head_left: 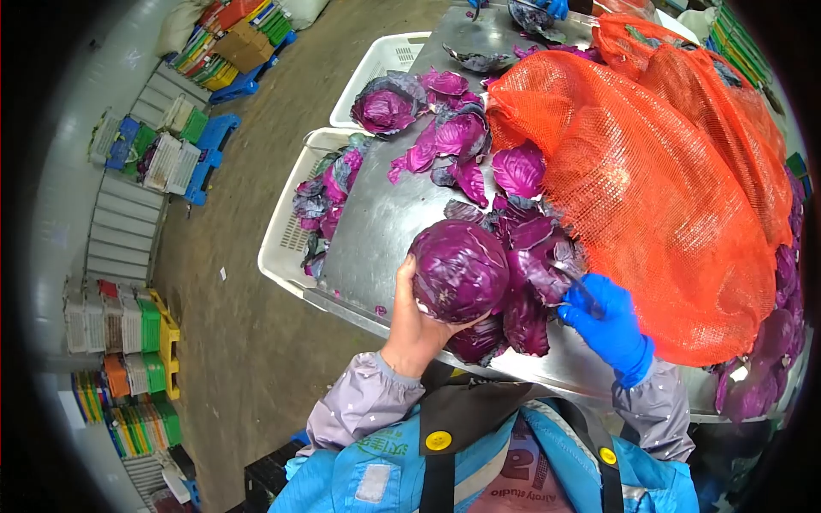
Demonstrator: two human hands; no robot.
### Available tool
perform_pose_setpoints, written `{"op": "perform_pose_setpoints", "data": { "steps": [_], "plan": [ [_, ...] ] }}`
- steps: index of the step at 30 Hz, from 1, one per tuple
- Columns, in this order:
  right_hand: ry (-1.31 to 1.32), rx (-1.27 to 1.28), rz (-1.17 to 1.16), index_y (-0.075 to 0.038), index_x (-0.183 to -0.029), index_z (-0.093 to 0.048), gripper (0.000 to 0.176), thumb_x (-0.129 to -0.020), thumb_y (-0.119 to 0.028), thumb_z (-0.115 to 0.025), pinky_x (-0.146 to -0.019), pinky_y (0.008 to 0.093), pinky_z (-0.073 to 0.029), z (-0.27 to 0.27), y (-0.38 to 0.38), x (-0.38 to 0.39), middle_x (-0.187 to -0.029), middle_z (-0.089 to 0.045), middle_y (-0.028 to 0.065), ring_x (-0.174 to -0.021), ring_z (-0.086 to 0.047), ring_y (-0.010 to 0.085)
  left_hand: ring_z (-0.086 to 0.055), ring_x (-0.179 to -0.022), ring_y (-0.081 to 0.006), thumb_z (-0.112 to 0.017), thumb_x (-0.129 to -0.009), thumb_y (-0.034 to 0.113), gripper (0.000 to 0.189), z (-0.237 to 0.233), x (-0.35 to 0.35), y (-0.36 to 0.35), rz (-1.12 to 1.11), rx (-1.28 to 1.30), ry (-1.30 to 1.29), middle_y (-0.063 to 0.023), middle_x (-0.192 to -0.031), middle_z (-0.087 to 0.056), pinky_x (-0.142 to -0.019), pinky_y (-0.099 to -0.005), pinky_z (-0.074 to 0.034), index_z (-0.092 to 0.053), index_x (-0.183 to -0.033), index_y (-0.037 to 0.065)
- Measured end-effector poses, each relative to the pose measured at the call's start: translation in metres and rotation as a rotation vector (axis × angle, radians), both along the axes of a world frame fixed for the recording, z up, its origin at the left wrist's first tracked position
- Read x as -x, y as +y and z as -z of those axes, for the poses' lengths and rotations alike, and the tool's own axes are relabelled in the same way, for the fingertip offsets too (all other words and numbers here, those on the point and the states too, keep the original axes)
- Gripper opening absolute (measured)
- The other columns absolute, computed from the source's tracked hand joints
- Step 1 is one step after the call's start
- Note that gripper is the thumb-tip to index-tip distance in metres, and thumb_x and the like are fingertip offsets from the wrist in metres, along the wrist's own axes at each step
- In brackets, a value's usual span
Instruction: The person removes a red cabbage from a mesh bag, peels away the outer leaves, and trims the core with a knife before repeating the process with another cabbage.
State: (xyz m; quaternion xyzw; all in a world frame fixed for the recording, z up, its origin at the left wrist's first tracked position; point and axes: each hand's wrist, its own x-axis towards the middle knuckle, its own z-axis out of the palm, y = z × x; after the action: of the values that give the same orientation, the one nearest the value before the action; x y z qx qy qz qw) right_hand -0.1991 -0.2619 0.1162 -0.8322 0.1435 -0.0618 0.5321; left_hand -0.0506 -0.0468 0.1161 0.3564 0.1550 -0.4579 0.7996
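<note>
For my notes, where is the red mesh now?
In the head view, the red mesh lies on the right of the metal table, beside the gloved right hand.

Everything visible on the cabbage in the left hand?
The cabbage is a whole, round, glossy purple head with paler veins, its visible leaves wrapped tight. The bare left hand cups it from the left and below, thumb up its side. It is near the front edge of the metal table, beside loose leaves. Its underside is hidden; whether it touches them is unclear.

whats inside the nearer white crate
Purple and dark cabbage leaves show in the crate. Whatever lies beneath them, or under the table, can't be seen.
</note>
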Motion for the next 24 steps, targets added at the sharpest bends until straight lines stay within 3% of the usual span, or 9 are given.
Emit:
{"op": "perform_pose_setpoints", "data": {
  "steps": [2, 4, 5, 9, 12, 13, 17, 20, 24],
  "plan": [
    [0.109, -0.07, 0.046, -0.003, -0.093, -0.061, 0.022, -0.074, -0.006, -0.071, -0.063, 0.0277, -0.046, -0.001, 0.0, -0.003, -0.082, -0.059, 0.0081, -0.075, -0.059, 0.0129, -0.047, -0.12, -0.0326, -0.044, -0.085, 0.057, 0.063, -0.003, -0.001, -0.002, -0.01, 0.125, 0.056, -0.0123, -0.133, -0.045, -0.093, -0.0562, -0.042, -0.041, -0.133, 0.017],
    [-0.188, -0.57, 0.2, -0.002, -0.105, -0.059, 0.036, -0.072, -0.009, -0.073, -0.075, 0.0289, -0.047, -0.009, 0.015, -0.015, -0.095, -0.061, 0.0117, -0.09, -0.06, 0.0163, -0.047, -0.12, -0.0322, -0.044, -0.085, 0.057, 0.063, 0.003, 0.001, -0.005, 0.029, 0.05, -0.079, -0.0118, -0.133, -0.045, -0.094, -0.0566, -0.041, -0.041, -0.133, 0.017],
    [-0.223, -0.311, 0.103, -0.003, -0.113, -0.056, 0.045, -0.074, -0.014, -0.074, -0.083, 0.0319, -0.046, -0.01, 0.015, -0.019, -0.107, -0.058, 0.0144, -0.1, -0.058, 0.0213, -0.047, -0.12, -0.0318, -0.045, -0.085, 0.058, 0.064, 0.005, 0.003, -0.007, 0.061, -0.027, -0.208, -0.0113, -0.133, -0.045, -0.095, -0.057, -0.04, -0.041, -0.134, 0.017],
    [-0.231, 0.123, 0.046, -0.005, -0.11, -0.058, 0.043, -0.074, -0.022, -0.075, -0.078, 0.0328, -0.048, -0.042, 0.028, -0.043, -0.097, -0.061, 0.0121, -0.091, -0.061, 0.0239, -0.049, -0.119, -0.0283, -0.047, -0.085, 0.055, 0.061, 0.001, 0.01, -0.017, 0.057, -0.071, -0.202, -0.0095, -0.13, -0.049, -0.096, -0.0556, -0.039, -0.043, -0.132, 0.017],
    [0.013, -0.008, 0.032, -0.006, -0.102, -0.06, 0.033, -0.076, -0.023, -0.072, -0.066, 0.0312, -0.049, -0.04, 0.028, -0.053, -0.083, -0.061, 0.0083, -0.073, -0.061, 0.0203, -0.047, -0.12, -0.027, -0.047, -0.09, 0.044, 0.054, -0.013, 0.012, -0.016, 0.073, 0.082, 0.01, -0.0105, -0.131, -0.046, -0.1, -0.0481, -0.04, -0.037, -0.134, 0.013],
    [-0.121, -0.01, 0.04, -0.006, -0.092, -0.06, 0.024, -0.079, -0.023, -0.07, -0.056, 0.0298, -0.046, -0.037, 0.03, -0.052, -0.071, -0.059, 0.0061, -0.059, -0.057, 0.0162, -0.047, -0.12, -0.0285, -0.048, -0.088, 0.048, 0.056, -0.012, 0.013, -0.018, 0.06, 0.01, -0.037, -0.0107, -0.129, -0.048, -0.099, -0.0494, -0.039, -0.04, -0.132, 0.014],
    [-0.128, 0.105, 0.174, -0.004, -0.087, -0.059, 0.021, -0.079, -0.021, -0.068, -0.055, 0.0286, -0.045, -0.004, 0.013, -0.045, -0.067, -0.057, 0.0076, -0.058, -0.055, 0.0144, -0.047, -0.12, -0.0308, -0.051, -0.084, 0.051, 0.059, -0.004, 0.009, -0.011, 0.047, 0.031, 0.011, -0.0102, -0.13, -0.048, -0.098, -0.0545, -0.038, -0.043, -0.131, 0.017],
    [0.025, -0.312, 0.31, -0.003, -0.095, -0.062, 0.02, -0.082, -0.017, -0.067, -0.058, 0.0274, -0.046, -0.001, -0.003, -0.027, -0.072, -0.062, 0.0035, -0.064, -0.055, 0.0094, -0.04, -0.126, -0.035, -0.053, -0.08, 0.058, 0.068, -0.013, 0.005, -0.013, 0.065, 0.174, 0.05, -0.0123, -0.137, -0.041, -0.098, -0.0631, -0.034, -0.041, -0.133, 0.018],
    [-0.214, -0.676, 0.152, -0.005, -0.125, -0.051, 0.054, -0.077, -0.013, -0.073, -0.088, 0.0281, -0.043, -0.015, 0.019, -0.019, -0.117, -0.055, 0.0064, -0.098, -0.051, 0.0114, -0.038, -0.127, -0.0359, -0.045, -0.084, 0.06, 0.068, -0.026, 0.013, -0.022, 0.078, 0.199, 0.095, -0.0144, -0.139, -0.037, -0.101, -0.0643, -0.029, -0.035, -0.136, 0.018]
  ]
}}
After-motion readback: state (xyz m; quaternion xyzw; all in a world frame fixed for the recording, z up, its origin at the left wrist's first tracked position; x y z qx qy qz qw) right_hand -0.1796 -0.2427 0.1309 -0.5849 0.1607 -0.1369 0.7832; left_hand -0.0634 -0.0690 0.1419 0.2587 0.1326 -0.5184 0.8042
